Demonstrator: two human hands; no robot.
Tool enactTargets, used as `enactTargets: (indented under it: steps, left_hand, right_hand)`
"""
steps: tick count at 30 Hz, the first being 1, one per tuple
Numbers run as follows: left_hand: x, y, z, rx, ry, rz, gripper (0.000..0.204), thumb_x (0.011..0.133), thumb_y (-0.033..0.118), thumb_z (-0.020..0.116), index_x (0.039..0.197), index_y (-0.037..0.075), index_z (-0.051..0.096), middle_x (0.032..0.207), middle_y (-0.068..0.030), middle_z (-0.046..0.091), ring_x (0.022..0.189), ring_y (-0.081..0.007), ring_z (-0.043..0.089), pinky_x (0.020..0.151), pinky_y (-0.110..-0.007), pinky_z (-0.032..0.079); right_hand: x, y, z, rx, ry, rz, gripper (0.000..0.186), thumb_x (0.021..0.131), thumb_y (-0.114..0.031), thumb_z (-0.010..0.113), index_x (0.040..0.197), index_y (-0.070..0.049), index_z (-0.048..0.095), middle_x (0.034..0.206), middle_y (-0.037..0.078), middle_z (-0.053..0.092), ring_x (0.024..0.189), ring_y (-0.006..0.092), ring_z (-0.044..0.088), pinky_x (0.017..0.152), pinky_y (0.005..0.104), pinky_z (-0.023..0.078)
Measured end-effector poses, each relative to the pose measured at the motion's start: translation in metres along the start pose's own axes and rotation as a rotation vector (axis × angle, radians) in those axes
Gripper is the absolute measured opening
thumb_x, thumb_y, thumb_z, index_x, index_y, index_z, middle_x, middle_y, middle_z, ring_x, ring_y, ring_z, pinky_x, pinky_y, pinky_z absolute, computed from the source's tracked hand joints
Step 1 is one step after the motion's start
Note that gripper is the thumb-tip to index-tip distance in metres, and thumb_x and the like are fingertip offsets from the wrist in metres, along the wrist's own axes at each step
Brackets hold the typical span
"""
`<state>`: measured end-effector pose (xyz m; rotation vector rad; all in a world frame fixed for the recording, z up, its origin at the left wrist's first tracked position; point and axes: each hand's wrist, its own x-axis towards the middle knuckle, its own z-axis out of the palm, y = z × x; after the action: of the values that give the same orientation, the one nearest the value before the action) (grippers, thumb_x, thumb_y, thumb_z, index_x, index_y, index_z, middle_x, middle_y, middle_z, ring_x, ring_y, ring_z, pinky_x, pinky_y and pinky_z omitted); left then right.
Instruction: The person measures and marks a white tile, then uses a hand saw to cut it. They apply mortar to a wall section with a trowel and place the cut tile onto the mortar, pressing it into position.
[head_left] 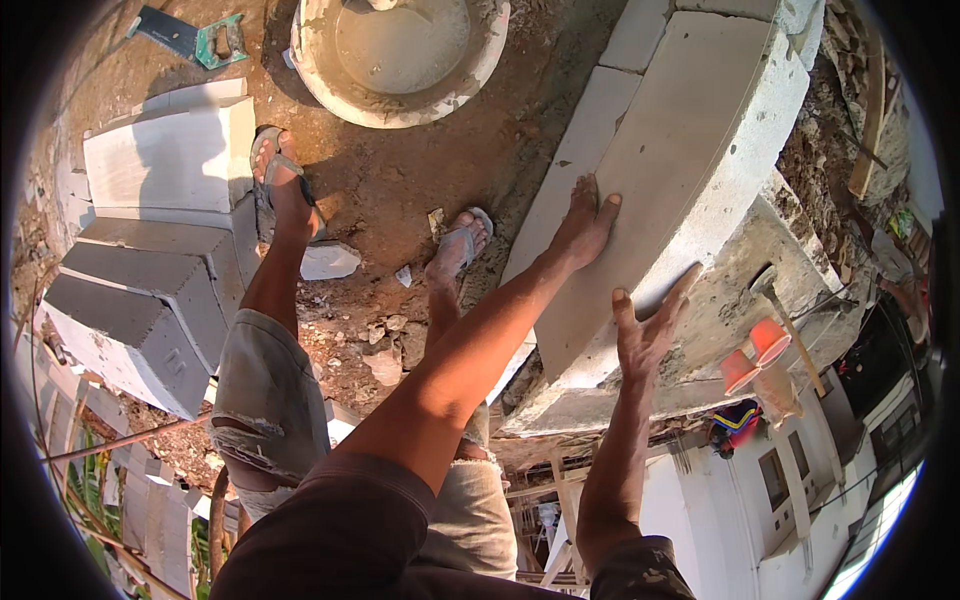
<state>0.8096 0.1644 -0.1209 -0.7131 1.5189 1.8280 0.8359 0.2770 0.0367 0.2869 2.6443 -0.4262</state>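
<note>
A long pale grey concrete block lies along the top of a low block wall on the right. My left hand rests on its broad face, fingers stretched out together and thumb apart. Lower down, my right hand is spread against the white side of the block near its close end, thumb toward the broad face and fingers pointing up along the side. Neither hand wraps round anything. The right palm is partly hidden, so I cannot tell how firmly it presses.
Several pale blocks are stacked at left, beside my sandalled foot. Beyond stand a round basin of greyish liquid and a green-handled handsaw. A hammer and orange containers lie right of the wall. Rubble litters the ground.
</note>
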Motion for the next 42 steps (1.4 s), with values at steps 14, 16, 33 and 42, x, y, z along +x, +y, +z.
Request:
enactTargets:
  steps: [14, 16, 33, 42]
  left_hand:
    - [0.007, -0.012, 0.01, -0.119, -0.003, 0.083, 0.083, 0.105, 0.057, 0.026, 0.157, -0.005, 0.009, 0.164, -0.0258, 0.01, 0.154, -0.0343, 0.005, 0.125, -0.038, 0.008]
    - [0.001, -0.02, 0.009, -0.157, -0.038, 0.044, 0.085, 0.103, 0.061, 0.022, 0.158, -0.001, 0.008, 0.165, -0.0226, 0.012, 0.154, -0.0327, 0.009, 0.124, -0.038, 0.011]
    - [-0.012, 0.147, 0.004, 0.165, -0.097, 0.349, 0.089, 0.09, 0.034, 0.073, 0.155, -0.001, 0.023, 0.144, -0.0179, 0.05, 0.131, -0.0242, 0.048, 0.111, -0.037, 0.037]
    - [-0.017, 0.162, 0.003, 0.159, -0.176, 0.253, 0.082, 0.09, 0.035, 0.073, 0.15, -0.003, 0.031, 0.144, -0.0193, 0.049, 0.133, -0.0255, 0.046, 0.112, -0.041, 0.036]
  right_hand:
    - [0.009, 0.009, 0.007, 0.137, 0.176, -0.077, 0.121, 0.065, -0.053, 0.082, 0.159, -0.004, 0.023, 0.119, 0.029, 0.043, 0.106, 0.0432, 0.052, 0.088, 0.048, 0.049]
    - [0.006, 0.006, 0.004, 0.156, 0.143, -0.044, 0.119, 0.065, -0.053, 0.082, 0.158, -0.005, 0.025, 0.119, 0.03, 0.043, 0.102, 0.0433, 0.054, 0.085, 0.0474, 0.051]
    - [-0.002, 0.004, -0.016, 0.168, 0.224, -0.086, 0.086, 0.081, -0.058, 0.072, 0.149, -0.011, 0.048, 0.117, 0.026, 0.052, 0.1, 0.042, 0.058, 0.078, 0.0469, 0.053]
    - [-0.013, 0.033, -0.007, 0.369, 0.228, -0.056, 0.082, 0.091, -0.056, 0.064, 0.153, -0.01, 0.039, 0.135, 0.029, 0.047, 0.122, 0.0437, 0.051, 0.099, 0.046, 0.046]
